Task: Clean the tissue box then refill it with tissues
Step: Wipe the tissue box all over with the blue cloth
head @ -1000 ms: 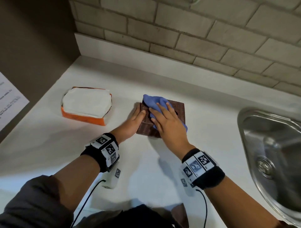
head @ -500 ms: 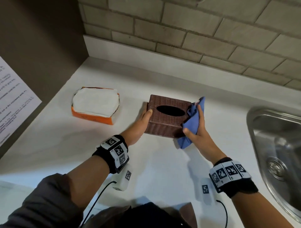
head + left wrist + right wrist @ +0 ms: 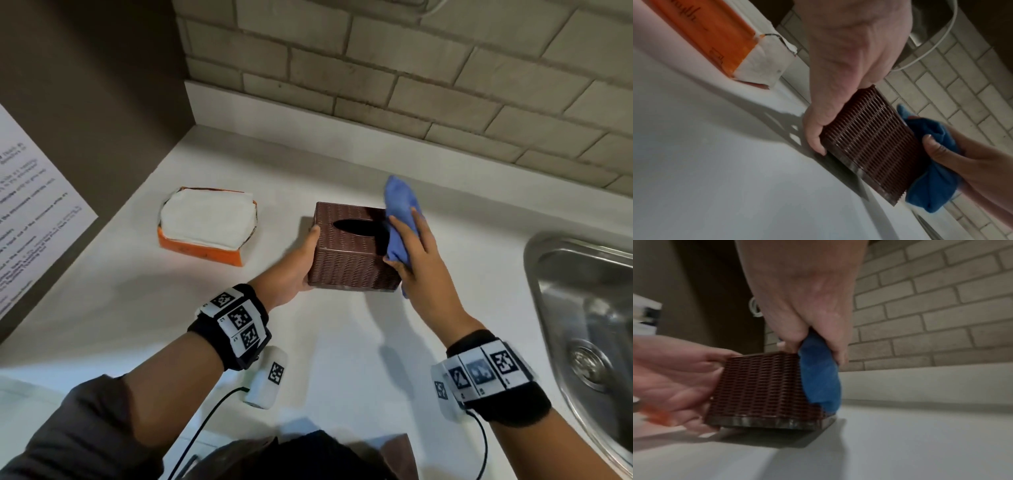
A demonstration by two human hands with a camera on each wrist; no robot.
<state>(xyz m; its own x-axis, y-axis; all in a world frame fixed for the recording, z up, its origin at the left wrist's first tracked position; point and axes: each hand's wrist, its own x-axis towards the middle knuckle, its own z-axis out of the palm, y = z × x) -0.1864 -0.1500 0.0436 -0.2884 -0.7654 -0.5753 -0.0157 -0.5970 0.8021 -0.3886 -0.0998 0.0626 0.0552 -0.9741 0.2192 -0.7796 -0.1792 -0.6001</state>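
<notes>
Fingers [image 3: 416,222] of the right hand [image 3: 423,263] lie fairly straight over the bunched blue cleaning cloth [image 3: 399,209], with the thumb pinching its lower fold, so the cloth is pressed flat against the right side wall of the brown woven tissue box [image 3: 349,253]. I read that as a wipe along that wall. From the right wrist view the cloth [image 3: 819,374] covers the wall from the top edge almost down to the base, though the picture is blurred.

On the opposite side the left hand [image 3: 291,277] clasps the box, thumb on the near left corner and the other fingers wrapped round the left wall; from the left wrist view the fingertips [image 3: 816,144] curl at the box's [image 3: 869,142] lower edge. It seems to act as a brace, so the push of the cloth does not slide the light box along the white worktop [image 3: 325,370].

Its dark oval slot faces up and no tissue shows in it. Well apart, towards the left rear corner of the worktop, sits the opened orange pack of white tissues [image 3: 207,226], torn top up, probably parked there ready for the refill. A steel sink [image 3: 582,308] is set into the right edge.
</notes>
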